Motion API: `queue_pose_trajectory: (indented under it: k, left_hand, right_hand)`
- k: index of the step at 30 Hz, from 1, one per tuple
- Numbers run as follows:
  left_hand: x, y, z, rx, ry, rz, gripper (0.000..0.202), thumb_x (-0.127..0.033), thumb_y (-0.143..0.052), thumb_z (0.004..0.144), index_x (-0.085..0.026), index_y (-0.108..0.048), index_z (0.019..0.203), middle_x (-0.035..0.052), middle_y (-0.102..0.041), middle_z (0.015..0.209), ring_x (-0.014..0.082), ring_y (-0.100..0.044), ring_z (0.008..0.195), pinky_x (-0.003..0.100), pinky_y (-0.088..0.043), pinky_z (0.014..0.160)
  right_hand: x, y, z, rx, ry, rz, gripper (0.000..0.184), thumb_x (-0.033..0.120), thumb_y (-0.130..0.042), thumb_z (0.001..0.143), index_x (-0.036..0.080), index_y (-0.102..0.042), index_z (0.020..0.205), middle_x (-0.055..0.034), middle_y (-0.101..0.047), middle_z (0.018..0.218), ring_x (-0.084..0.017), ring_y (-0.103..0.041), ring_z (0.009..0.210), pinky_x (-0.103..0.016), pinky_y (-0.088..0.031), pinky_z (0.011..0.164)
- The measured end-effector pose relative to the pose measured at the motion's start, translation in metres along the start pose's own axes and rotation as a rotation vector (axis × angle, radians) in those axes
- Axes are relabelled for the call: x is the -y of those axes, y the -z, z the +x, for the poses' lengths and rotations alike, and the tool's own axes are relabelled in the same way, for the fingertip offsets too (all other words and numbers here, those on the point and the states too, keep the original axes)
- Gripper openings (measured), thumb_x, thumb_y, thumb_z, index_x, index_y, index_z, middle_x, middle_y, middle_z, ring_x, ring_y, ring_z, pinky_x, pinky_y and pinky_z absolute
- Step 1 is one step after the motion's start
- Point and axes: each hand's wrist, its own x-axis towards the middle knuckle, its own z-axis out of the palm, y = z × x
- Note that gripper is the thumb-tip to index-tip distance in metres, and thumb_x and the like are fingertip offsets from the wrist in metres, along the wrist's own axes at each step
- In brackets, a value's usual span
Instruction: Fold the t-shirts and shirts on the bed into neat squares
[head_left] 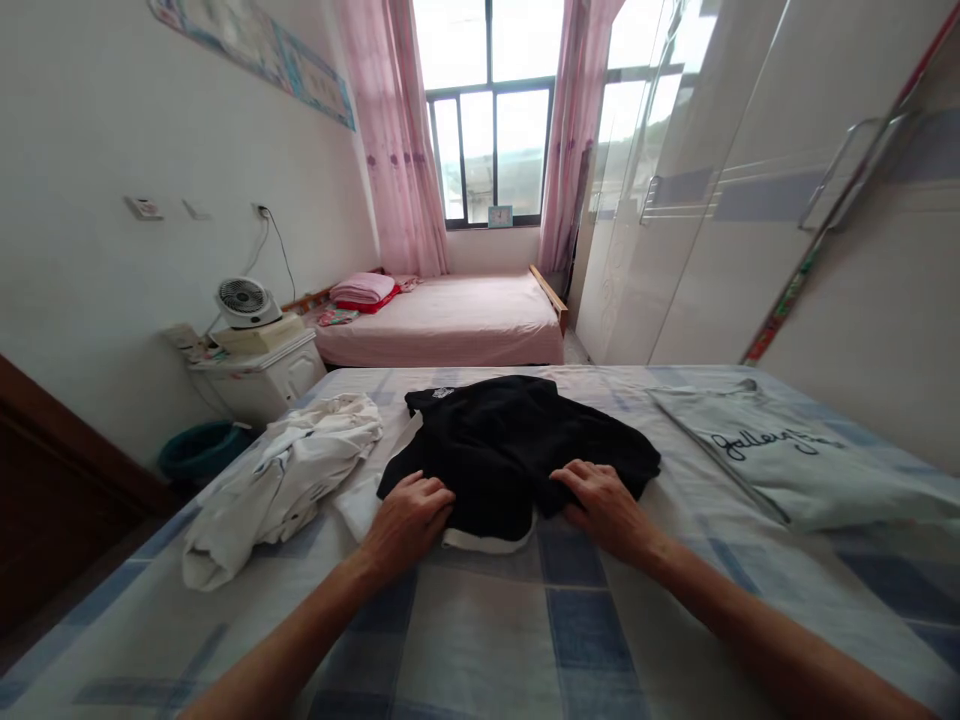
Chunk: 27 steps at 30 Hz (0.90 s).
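Two bare forearms [300, 630] reach in from the bottom of the view, low over a blue-and-white checked bedsheet [480, 640]. They end in the left hand [411, 520] and the right hand [604, 505], both on a rumpled black garment [495, 440] that lies spread across the middle of the sheet. The left grip is narrow, the bent fingers holding cloth at the garment's near left part; the right grip is likewise narrow, closed on fabric at the near right part, well apart from the other hand. A strip of white edging [491, 543] curves along the near side of the black cloth between the hands, and a small white print [444, 393] shows at its far left corner. Left of it lies a crumpled white shirt [300, 470]; on the right, a pale T-shirt [795, 470] with dark script lettering lies flat. Beyond the sheet stands a bed [465, 320] with a pink cover and a folded pink quilt [364, 288]. To the left are a white bedside cabinet [281, 375], a small fan [246, 298] above it and a teal bin [199, 452] near its foot; a glossy wardrobe [705, 240] lines the right wall.
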Motion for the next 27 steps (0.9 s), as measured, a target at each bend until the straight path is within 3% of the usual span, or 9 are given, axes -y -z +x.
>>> queue_pose_trajectory:
  k: [4, 7, 10, 12, 15, 17, 19, 23, 27]
  left_hand:
    - [-0.004, 0.018, 0.01, -0.13, 0.19, -0.194, 0.023, -0.03, -0.041, 0.09, -0.021, -0.063, 0.093, 0.0045, -0.066, 0.09, 0.0196, -0.062, 0.085, 0.031, -0.046, 0.081]
    - [-0.007, 0.046, 0.014, -0.272, 0.338, -0.391, 0.027, -0.036, -0.041, 0.089, -0.02, -0.06, 0.096, 0.0019, -0.064, 0.083, 0.0181, -0.059, 0.077, 0.028, -0.045, 0.073]
    - [-0.006, 0.077, 0.01, -0.348, 0.38, -0.558, 0.03, -0.043, -0.045, 0.085, -0.019, -0.061, 0.093, -0.0003, -0.059, 0.074, 0.0164, -0.055, 0.071, 0.026, -0.044, 0.066]
    - [-0.006, 0.093, 0.001, -0.295, 0.378, -0.698, 0.032, -0.047, -0.05, 0.082, -0.019, -0.062, 0.091, -0.0008, -0.058, 0.07, 0.0151, -0.053, 0.066, 0.024, -0.043, 0.06]
    - [-0.006, 0.106, -0.012, 0.001, 0.327, -0.87, 0.035, -0.05, -0.056, 0.079, -0.018, -0.065, 0.089, 0.0018, -0.061, 0.068, 0.0163, -0.055, 0.063, 0.026, -0.044, 0.058]
    - [-0.001, 0.104, -0.013, 0.193, 0.281, -0.91, 0.038, -0.051, -0.055, 0.079, -0.017, -0.067, 0.093, 0.0047, -0.066, 0.071, 0.0194, -0.06, 0.068, 0.029, -0.047, 0.066]
    - [0.01, 0.095, -0.007, 0.18, 0.328, -0.83, 0.041, -0.051, -0.051, 0.081, -0.017, -0.067, 0.097, 0.0064, -0.069, 0.08, 0.0219, -0.063, 0.076, 0.032, -0.048, 0.074]
    - [0.053, 0.059, 0.011, -0.11, 0.556, -0.326, 0.042, -0.052, -0.05, 0.077, -0.017, -0.068, 0.092, 0.0105, -0.068, 0.1, 0.0278, -0.062, 0.096, 0.036, -0.045, 0.086]
    - [0.084, 0.036, 0.021, -0.019, 0.541, -0.257, 0.041, -0.051, -0.048, 0.076, -0.018, -0.068, 0.088, 0.0109, -0.069, 0.097, 0.0275, -0.063, 0.097, 0.035, -0.043, 0.088]
  right_hand:
    - [-0.01, 0.009, 0.024, -0.152, -0.106, 0.086, 0.022, 0.023, -0.044, 0.085, 0.022, -0.062, 0.097, -0.0062, -0.067, 0.098, -0.022, -0.061, 0.092, -0.036, -0.042, 0.083]
    - [-0.014, 0.044, 0.035, -0.354, -0.221, 0.236, 0.026, 0.032, -0.039, 0.088, 0.022, -0.061, 0.098, -0.0052, -0.067, 0.091, -0.021, -0.061, 0.084, -0.034, -0.045, 0.077]
    - [-0.012, 0.091, 0.029, -0.484, -0.306, 0.321, 0.03, 0.044, -0.039, 0.088, 0.023, -0.061, 0.09, -0.0022, -0.063, 0.076, -0.02, -0.058, 0.074, -0.033, -0.046, 0.072]
    - [-0.01, 0.117, 0.016, -0.463, -0.353, 0.413, 0.036, 0.051, -0.039, 0.088, 0.023, -0.061, 0.086, -0.0019, -0.061, 0.072, -0.019, -0.057, 0.071, -0.033, -0.047, 0.07]
    - [-0.013, 0.135, -0.008, -0.154, -0.336, 0.638, 0.043, 0.058, -0.04, 0.086, 0.021, -0.062, 0.086, -0.0037, -0.062, 0.072, -0.019, -0.057, 0.068, -0.034, -0.049, 0.067]
    - [-0.019, 0.132, -0.018, 0.074, -0.273, 0.742, 0.045, 0.058, -0.038, 0.087, 0.02, -0.062, 0.083, -0.0053, -0.064, 0.074, -0.02, -0.059, 0.07, -0.035, -0.051, 0.07]
    - [-0.029, 0.118, -0.02, 0.141, -0.255, 0.73, 0.045, 0.056, -0.037, 0.088, 0.02, -0.064, 0.083, -0.0064, -0.066, 0.08, -0.021, -0.062, 0.077, -0.035, -0.052, 0.075]
    - [-0.069, 0.075, -0.009, -0.049, -0.383, 0.358, 0.039, 0.054, -0.045, 0.083, 0.024, -0.066, 0.097, -0.0051, -0.069, 0.098, -0.024, -0.064, 0.092, -0.037, -0.05, 0.083]
    - [-0.112, 0.031, 0.001, -0.182, -0.519, -0.031, 0.048, 0.048, -0.042, 0.082, 0.018, -0.06, 0.115, -0.0143, -0.061, 0.12, -0.03, -0.056, 0.111, -0.046, -0.043, 0.092]
